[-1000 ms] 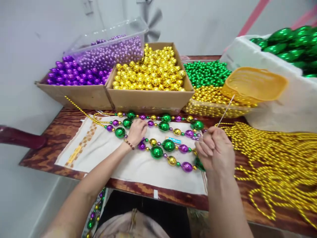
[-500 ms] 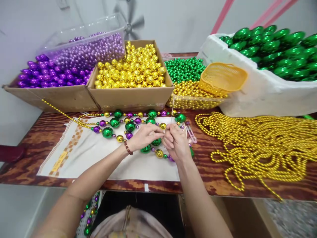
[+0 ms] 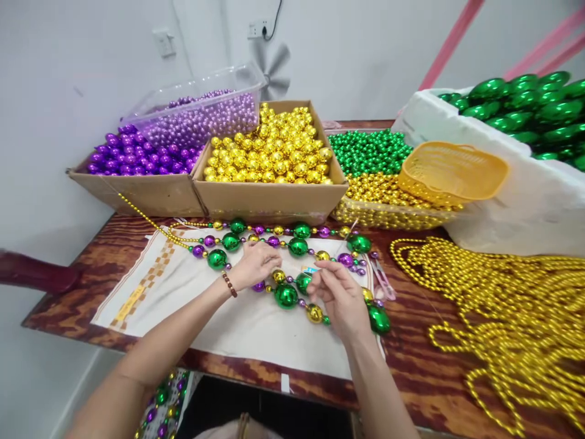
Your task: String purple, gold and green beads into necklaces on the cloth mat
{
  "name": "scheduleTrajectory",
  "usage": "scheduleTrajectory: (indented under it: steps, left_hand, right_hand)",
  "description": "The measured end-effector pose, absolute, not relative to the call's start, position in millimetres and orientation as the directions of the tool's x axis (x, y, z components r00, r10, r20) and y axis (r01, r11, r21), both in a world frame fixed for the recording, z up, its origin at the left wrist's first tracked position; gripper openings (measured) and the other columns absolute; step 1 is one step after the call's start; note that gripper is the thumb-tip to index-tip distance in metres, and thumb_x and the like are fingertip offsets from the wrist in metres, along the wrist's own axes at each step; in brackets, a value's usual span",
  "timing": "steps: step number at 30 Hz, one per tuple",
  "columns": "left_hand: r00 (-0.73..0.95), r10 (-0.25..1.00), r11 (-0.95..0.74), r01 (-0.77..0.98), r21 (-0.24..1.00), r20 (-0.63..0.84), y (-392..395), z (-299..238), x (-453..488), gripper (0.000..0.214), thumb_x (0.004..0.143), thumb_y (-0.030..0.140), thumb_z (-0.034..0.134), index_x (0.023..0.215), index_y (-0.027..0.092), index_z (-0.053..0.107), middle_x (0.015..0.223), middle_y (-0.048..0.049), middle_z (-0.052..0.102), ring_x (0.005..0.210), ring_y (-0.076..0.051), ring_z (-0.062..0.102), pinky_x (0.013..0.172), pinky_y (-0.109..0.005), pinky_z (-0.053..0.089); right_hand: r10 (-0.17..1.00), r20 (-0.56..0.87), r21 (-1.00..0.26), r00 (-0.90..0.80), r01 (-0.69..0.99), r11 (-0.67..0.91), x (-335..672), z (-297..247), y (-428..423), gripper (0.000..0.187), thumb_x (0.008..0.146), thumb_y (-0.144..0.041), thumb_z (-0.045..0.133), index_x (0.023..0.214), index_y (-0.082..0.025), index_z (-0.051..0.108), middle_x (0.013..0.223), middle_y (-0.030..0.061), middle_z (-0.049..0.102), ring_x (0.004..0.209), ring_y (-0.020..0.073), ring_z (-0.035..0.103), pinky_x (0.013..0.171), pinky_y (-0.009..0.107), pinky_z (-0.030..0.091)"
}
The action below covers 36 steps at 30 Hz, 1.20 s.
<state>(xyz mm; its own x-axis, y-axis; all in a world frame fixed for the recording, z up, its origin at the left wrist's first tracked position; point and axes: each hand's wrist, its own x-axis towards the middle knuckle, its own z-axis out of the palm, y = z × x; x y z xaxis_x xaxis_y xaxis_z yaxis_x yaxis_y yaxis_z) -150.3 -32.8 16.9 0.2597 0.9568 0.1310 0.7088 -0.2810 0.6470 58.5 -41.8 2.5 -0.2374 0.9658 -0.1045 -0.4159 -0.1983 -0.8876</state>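
My left hand (image 3: 256, 266), with a brown bead bracelet at its wrist, hovers over the strung beads with its fingers curled together; what they pinch, if anything, is too fine to see. To its right, my right hand (image 3: 339, 294) has thumb and index finger pinched on a thin pale thread (image 3: 351, 230), whose end sticks up behind the fingers. Under and between the hands lie bead strands with a large green bead (image 3: 286, 296), a gold bead (image 3: 314, 313) and purple ones. A small light-blue patch shows beside the right fingertips. The strands rest on a white cloth (image 3: 192, 317).
Boxes of purple beads (image 3: 141, 152) and gold beads (image 3: 274, 152) stand behind. Right of them are small green beads (image 3: 370, 149), an orange basket (image 3: 457, 174) and a foam box (image 3: 516, 201). Gold bead chains (image 3: 512, 305) cover the right side; pink-handled scissors (image 3: 384, 286) lie nearby.
My hands, together half a second ago, have come apart, the left staying left and the right drawing away. The view has shifted, so everything sits lower and further right.
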Motion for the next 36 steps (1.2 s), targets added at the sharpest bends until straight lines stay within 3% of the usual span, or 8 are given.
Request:
scheduleTrajectory:
  steps: [4, 7, 14, 22, 26, 31, 33, 36]
  left_hand:
    - [0.123, 0.922, -0.323, 0.769, 0.552, 0.367, 0, 49, -174, 0.018, 0.093, 0.036, 0.057, 0.090, 0.024, 0.070, 0.097, -0.0024, 0.073, 0.094, -0.022, 0.061, 0.093, -0.043, 0.039]
    - [-0.105, 0.820, -0.183, 0.883, 0.432, 0.562, 57, 84, -198, 0.013, 0.092, 0.028, 0.058, 0.096, 0.021, 0.068, 0.107, -0.0092, 0.069, 0.106, -0.029, 0.055, 0.095, -0.049, 0.036]
    - [-0.016, 0.865, -0.085, 0.981, 0.177, 0.501, 156, 97, -235, 0.022, 0.075, 0.024, 0.075, 0.089, 0.014, 0.062, 0.096, -0.0146, 0.064, 0.119, -0.041, 0.042, 0.101, -0.062, 0.025]
    - [-0.004, 0.920, -0.081, 0.976, 0.201, 0.392, 163, 92, -235, 0.024, 0.074, 0.022, 0.077, 0.089, 0.014, 0.059, 0.096, -0.0120, 0.064, 0.119, -0.040, 0.045, 0.101, -0.064, 0.024]
    - [-0.038, 0.885, -0.147, 0.923, 0.355, 0.464, 159, 103, -233, 0.021, 0.078, 0.018, 0.072, 0.096, 0.015, 0.060, 0.098, -0.0090, 0.064, 0.115, -0.034, 0.051, 0.102, -0.060, 0.030]
    - [-0.128, 0.851, -0.400, 0.470, 0.787, 0.509, 94, 115, -212, 0.027, 0.091, 0.019, 0.053, 0.118, 0.021, 0.059, 0.115, -0.0061, 0.063, 0.109, -0.020, 0.060, 0.095, -0.041, 0.047]
    - [-0.085, 0.944, -0.309, 0.121, 0.943, 0.320, 52, 108, -200, 0.027, 0.094, 0.022, 0.049, 0.119, 0.023, 0.059, 0.110, -0.0055, 0.066, 0.104, -0.018, 0.064, 0.094, -0.041, 0.051]
    - [0.019, 0.999, -0.040, -0.296, 0.954, 0.048, -1, 85, -186, 0.022, 0.094, 0.028, 0.050, 0.111, 0.020, 0.061, 0.107, -0.0072, 0.069, 0.102, -0.020, 0.068, 0.096, -0.044, 0.054]
  right_hand:
    - [0.959, -0.100, -0.930, -0.267, -0.318, -0.186, 53, -4, -47, 0.028, 0.077, -0.041, 0.078, 0.090, -0.018, 0.070, 0.064, 0.0009, 0.066, 0.054, 0.0152, 0.065, 0.045, 0.023, 0.051]
    - [0.950, -0.068, -0.953, -0.306, -0.262, -0.152, 45, -11, -54, 0.026, 0.079, -0.042, 0.076, 0.087, -0.018, 0.073, 0.064, 0.0026, 0.067, 0.054, 0.0166, 0.067, 0.045, 0.024, 0.051]
    - [0.969, 0.009, -0.978, -0.246, -0.205, -0.043, 40, -14, -69, 0.020, 0.086, -0.039, 0.069, 0.089, -0.020, 0.074, 0.059, -0.0009, 0.062, 0.048, 0.0133, 0.059, 0.046, 0.025, 0.051]
    - [0.953, -0.011, -0.979, -0.303, -0.191, -0.072, 38, -13, -78, 0.025, 0.086, -0.038, 0.069, 0.103, -0.020, 0.073, 0.068, 0.0022, 0.067, 0.059, 0.0157, 0.064, 0.050, 0.026, 0.054]
    - [0.963, -0.054, -0.974, -0.264, -0.199, -0.110, 36, -14, -81, 0.022, 0.083, -0.038, 0.073, 0.094, -0.020, 0.074, 0.071, 0.0047, 0.071, 0.061, 0.0189, 0.068, 0.050, 0.028, 0.055]
    - [0.981, -0.059, -0.974, -0.184, -0.203, -0.096, 37, -12, -85, 0.018, 0.080, -0.036, 0.075, 0.089, -0.020, 0.076, 0.063, 0.0032, 0.069, 0.053, 0.0179, 0.065, 0.046, 0.027, 0.052]
    - [0.986, -0.018, -0.977, -0.166, -0.207, -0.053, 35, -11, -86, 0.017, 0.082, -0.035, 0.073, 0.091, -0.021, 0.076, 0.060, 0.0013, 0.066, 0.052, 0.0162, 0.062, 0.045, 0.026, 0.050]
    - [0.985, 0.006, -0.978, -0.173, -0.204, -0.030, 32, -10, -87, 0.021, 0.083, -0.036, 0.071, 0.098, -0.022, 0.075, 0.065, 0.0020, 0.067, 0.056, 0.0167, 0.064, 0.047, 0.026, 0.051]
